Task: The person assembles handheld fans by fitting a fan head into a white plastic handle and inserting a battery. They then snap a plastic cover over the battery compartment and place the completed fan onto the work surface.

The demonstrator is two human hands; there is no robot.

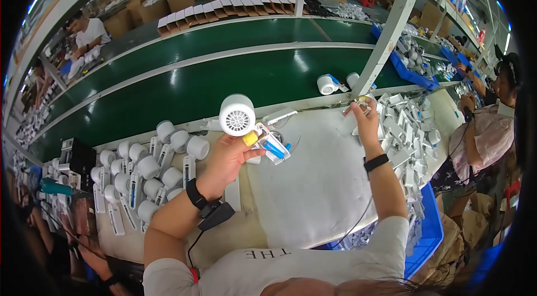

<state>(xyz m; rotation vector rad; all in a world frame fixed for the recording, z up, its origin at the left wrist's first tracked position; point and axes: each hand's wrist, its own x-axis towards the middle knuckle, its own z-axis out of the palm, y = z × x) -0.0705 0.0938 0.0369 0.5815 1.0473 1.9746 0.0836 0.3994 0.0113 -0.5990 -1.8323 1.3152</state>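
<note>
My left hand (226, 156) is closed around a small white handheld fan (238, 116) above the middle of the worktable. Its round grille faces up toward me. The handle (274, 150) is opened up, showing a blue cylindrical battery, and a yellow piece (250, 138) sits by my fingertips. Over at the right, beside the metal post, my right hand (364, 115) has its fingers pinched together at a small pale part, too small to name. Just below that hand's right side lies a heap of white plastic handle shells (398, 128).
Many white fan bodies (148, 166) crowd the table's left side. A green conveyor (224, 80) runs behind, with another fan (327, 84) on it. The metal post (389, 30) rises near my right hand. A blue bin (428, 234) stands at lower right; a co-worker (486, 122) sits beyond.
</note>
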